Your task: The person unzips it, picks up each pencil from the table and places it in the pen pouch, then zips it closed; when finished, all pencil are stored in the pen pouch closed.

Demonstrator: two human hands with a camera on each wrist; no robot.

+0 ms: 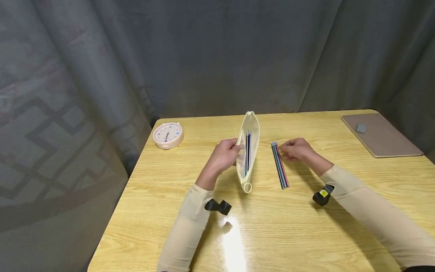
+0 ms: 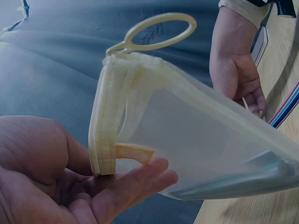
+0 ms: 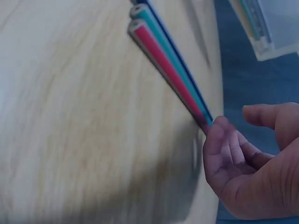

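Observation:
My left hand [image 1: 223, 155] pinches the rim of a cream, see-through zippered pouch [image 2: 201, 116] between thumb and fingers, keeping its mouth spread. Several dark pencils [image 1: 248, 151] lie inside the pouch, and a ring pull [image 2: 159, 29] sticks out from its near end. To the right, a small row of pencils [image 1: 280, 166] in red, teal and dark blue lies on the table. Beside that row is my right hand [image 1: 296, 149], fingers bent loosely and thumb apart. In the right wrist view, its fingertips [image 3: 218, 128] meet the pencils' edge; nothing is gripped.
A pale pink round clock [image 1: 168, 135] lies at the table's back left. On the back right is a flat brownish-pink slab [image 1: 391, 139] with a small grey block [image 1: 361, 129] on it. Grey curtains [image 1: 221, 56] hang behind the wooden table [image 1: 289, 230].

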